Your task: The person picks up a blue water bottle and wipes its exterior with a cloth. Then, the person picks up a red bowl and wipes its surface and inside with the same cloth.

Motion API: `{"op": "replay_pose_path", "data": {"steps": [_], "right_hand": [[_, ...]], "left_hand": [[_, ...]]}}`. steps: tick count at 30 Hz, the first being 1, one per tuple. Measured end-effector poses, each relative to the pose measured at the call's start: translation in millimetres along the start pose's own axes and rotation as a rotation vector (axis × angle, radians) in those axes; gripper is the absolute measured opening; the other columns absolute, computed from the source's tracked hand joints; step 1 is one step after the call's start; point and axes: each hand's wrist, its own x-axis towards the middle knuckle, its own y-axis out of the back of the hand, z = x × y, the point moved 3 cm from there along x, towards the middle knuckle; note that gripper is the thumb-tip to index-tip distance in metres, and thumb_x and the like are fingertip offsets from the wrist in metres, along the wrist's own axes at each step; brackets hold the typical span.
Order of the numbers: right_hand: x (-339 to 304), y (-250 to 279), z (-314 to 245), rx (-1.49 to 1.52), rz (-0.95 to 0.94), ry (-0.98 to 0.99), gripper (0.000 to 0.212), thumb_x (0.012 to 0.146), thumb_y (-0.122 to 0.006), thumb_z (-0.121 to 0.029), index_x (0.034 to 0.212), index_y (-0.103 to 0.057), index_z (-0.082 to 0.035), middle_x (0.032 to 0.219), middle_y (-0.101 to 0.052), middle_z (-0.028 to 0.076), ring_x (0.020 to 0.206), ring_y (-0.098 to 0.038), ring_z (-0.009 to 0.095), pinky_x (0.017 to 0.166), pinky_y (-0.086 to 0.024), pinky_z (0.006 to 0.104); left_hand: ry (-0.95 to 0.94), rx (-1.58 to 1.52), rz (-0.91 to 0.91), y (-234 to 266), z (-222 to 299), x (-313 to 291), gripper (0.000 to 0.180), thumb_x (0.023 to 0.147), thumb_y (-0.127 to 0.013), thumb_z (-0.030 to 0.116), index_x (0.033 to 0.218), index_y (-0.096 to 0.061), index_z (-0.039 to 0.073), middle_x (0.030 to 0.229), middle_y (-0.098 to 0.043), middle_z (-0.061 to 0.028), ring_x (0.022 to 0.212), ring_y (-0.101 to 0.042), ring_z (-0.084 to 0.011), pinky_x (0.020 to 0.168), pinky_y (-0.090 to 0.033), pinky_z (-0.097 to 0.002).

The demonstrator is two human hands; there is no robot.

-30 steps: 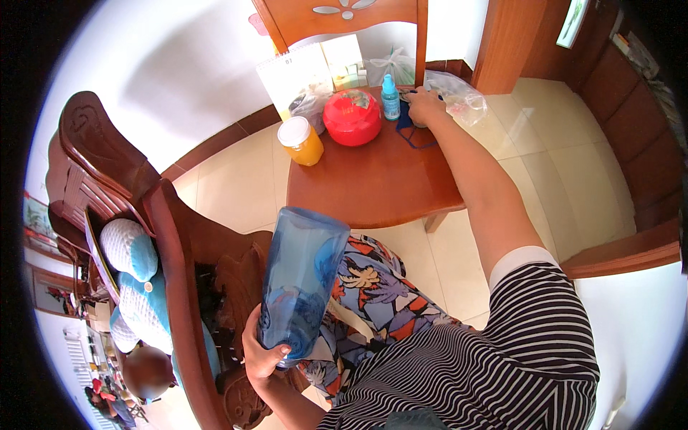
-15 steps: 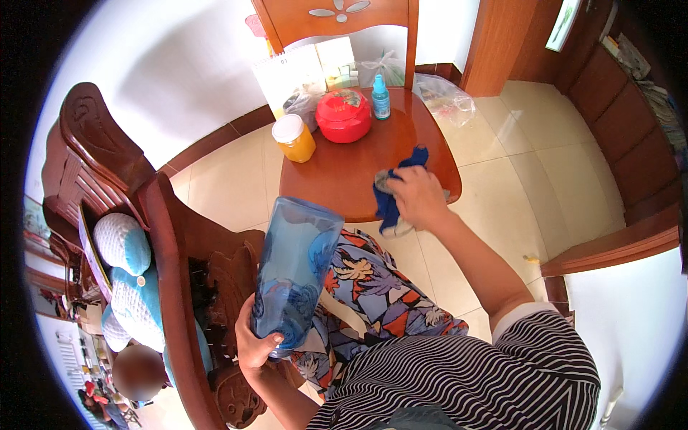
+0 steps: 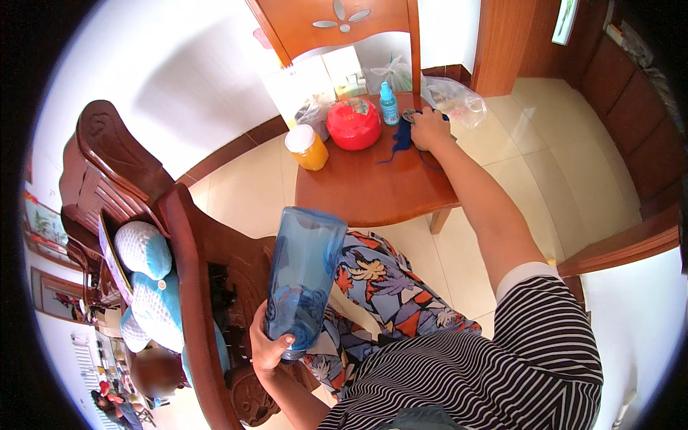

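My left hand (image 3: 272,347) is wrapped round the narrow end of a see-through blue plastic bottle (image 3: 307,251), holding it tilted above my lap. Blue coiled shapes show in its near part; whether they lie inside or are moulded in I cannot tell. On the chair seat (image 3: 358,197), toward its back right, my right hand (image 3: 431,130) is closed on a dark blue cloth (image 3: 403,136) with loose strands. A small greyish patch shows by its fingertips. Just left of this hand stands a blue spray bottle (image 3: 389,106).
A red round container (image 3: 354,125) and a yellow jar with a white lid (image 3: 309,150) stand on the seat. Behind them are a calendar (image 3: 301,89) and plastic bags (image 3: 459,100). At left is a carved wooden bench (image 3: 190,287) with a white-and-blue plush toy (image 3: 154,294).
My right hand has carried the dark blue cloth forward, from over the seat's front right edge to the back right by the spray bottle. My left hand still holds the blue bottle.
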Motion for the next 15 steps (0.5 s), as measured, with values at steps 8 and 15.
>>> {"op": "replay_pose_path", "data": {"steps": [8,15], "right_hand": [[-58,0,-55,-0.062,-0.075,0.185,0.027,0.092,-0.051,-0.019,0.107,-0.071,-0.009,0.121,-0.058,0.011,0.117,-0.052,0.033,0.093,-0.044,0.0537],[-156,8,-85,0.277,0.106,0.636,0.016,0.080,-0.065,-0.016,0.094,-0.070,-0.011,0.106,-0.061,0.008,0.103,-0.057,0.031,0.081,-0.049,0.0482]], "left_hand": [[-0.037,0.058,0.009,6,-10,3,0.113,0.054,-0.093,0.054,0.133,-0.048,-0.013,0.119,-0.064,-0.0176,0.109,-0.063,-0.0249,0.098,-0.046,-0.0365],[0.023,0.106,-0.076,-1,-10,15,0.116,0.057,-0.093,0.053,0.137,-0.043,-0.014,0.121,-0.062,-0.0184,0.112,-0.061,-0.0261,0.099,-0.046,-0.0375]]}}
